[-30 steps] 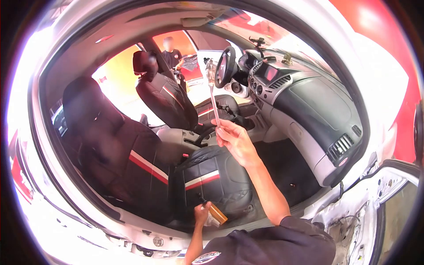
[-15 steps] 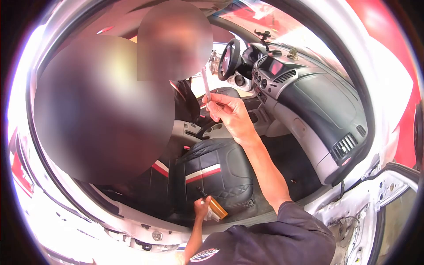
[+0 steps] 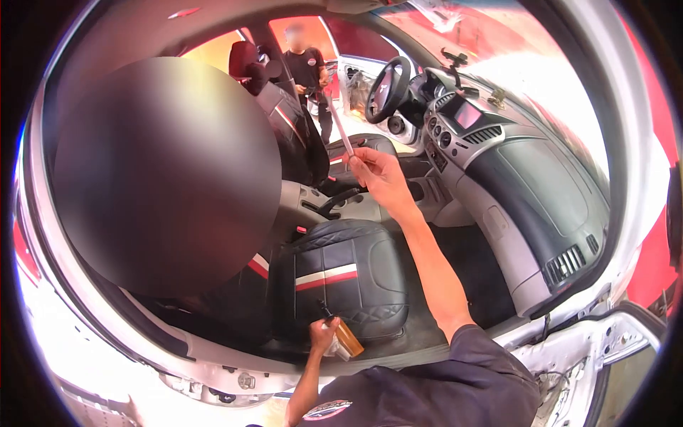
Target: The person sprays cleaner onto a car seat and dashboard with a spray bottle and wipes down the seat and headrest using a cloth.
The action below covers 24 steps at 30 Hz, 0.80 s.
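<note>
My right hand (image 3: pixel 378 176) is raised over the passenger seat, its thumb and fingers pinched on the lower end of a long, thin, pale stick (image 3: pixel 341 128). The stick points up and slightly left; its exact kind does not show. Low by the door sill, my left hand (image 3: pixel 324 334) is closed around a spray bottle (image 3: pixel 348 339) with a black nozzle and amber contents. Something white, like a cloth (image 3: pixel 336 349), is bunched against that bottle. Beneath both hands lies the black passenger seat (image 3: pixel 341 256) with its white and red stripes.
The dashboard (image 3: pixel 526 185) runs along the right, with the steering wheel (image 3: pixel 388 90) beyond. The gear and handbrake console (image 3: pixel 356 210) divides the seats. A co-worker (image 3: pixel 307 71) stands outside the far door. A large blurred patch covers the left side.
The view has shifted, and the co-worker beyond the far door now shows. My right hand still holds the stick up, and my left hand keeps the bottle near the sill.
</note>
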Each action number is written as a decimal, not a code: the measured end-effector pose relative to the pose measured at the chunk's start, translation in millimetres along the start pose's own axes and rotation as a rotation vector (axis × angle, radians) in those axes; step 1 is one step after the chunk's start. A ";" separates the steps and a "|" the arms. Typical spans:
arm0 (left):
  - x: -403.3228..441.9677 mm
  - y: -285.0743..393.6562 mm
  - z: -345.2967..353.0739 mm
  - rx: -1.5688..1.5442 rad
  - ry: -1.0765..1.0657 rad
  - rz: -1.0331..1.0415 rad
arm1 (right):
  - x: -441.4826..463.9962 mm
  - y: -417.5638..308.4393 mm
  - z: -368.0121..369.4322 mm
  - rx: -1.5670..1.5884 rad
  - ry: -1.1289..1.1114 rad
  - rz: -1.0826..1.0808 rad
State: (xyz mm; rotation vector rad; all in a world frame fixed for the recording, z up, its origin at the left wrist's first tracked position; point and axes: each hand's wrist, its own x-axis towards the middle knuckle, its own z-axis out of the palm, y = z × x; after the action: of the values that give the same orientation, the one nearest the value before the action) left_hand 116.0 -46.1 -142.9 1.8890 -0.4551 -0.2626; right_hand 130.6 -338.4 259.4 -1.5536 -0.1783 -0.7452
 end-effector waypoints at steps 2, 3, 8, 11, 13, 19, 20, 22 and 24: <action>-0.8 -0.9 1.7 -0.051 0.008 0.020 | 15.7 52.6 -7.7 -0.029 0.001 0.107; -3.0 -0.8 1.1 -0.029 0.007 0.010 | 21.1 80.3 -13.2 -0.063 -0.007 0.223; -2.7 -4.8 1.3 -0.008 0.008 0.015 | 29.6 228.6 -51.8 0.029 0.007 0.690; -3.4 -3.8 3.5 -0.037 0.014 -0.013 | 53.3 277.5 -61.9 0.065 0.043 0.751; -4.1 8.8 -2.3 -0.010 -0.001 -0.039 | 77.4 311.7 -69.7 0.065 0.076 0.751; -2.2 -9.2 5.5 -0.051 0.038 -0.115 | 142.8 421.9 -115.3 -0.092 0.208 0.850; -0.3 -11.2 5.8 -0.025 0.037 -0.114 | 148.3 446.4 -127.4 -0.112 0.226 0.875; -2.2 -9.0 5.5 0.024 0.027 -0.119 | 152.2 457.2 -139.4 -0.066 0.203 0.942; -1.0 3.1 4.3 0.046 0.052 -0.136 | 156.6 480.2 -154.4 -0.102 0.173 0.954</action>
State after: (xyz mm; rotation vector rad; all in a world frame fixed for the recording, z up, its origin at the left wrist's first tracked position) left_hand 112.8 -50.2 -141.5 1.9701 -0.3008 -0.2942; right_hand 453.6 -604.0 -63.3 -1.4378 0.7000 -0.1188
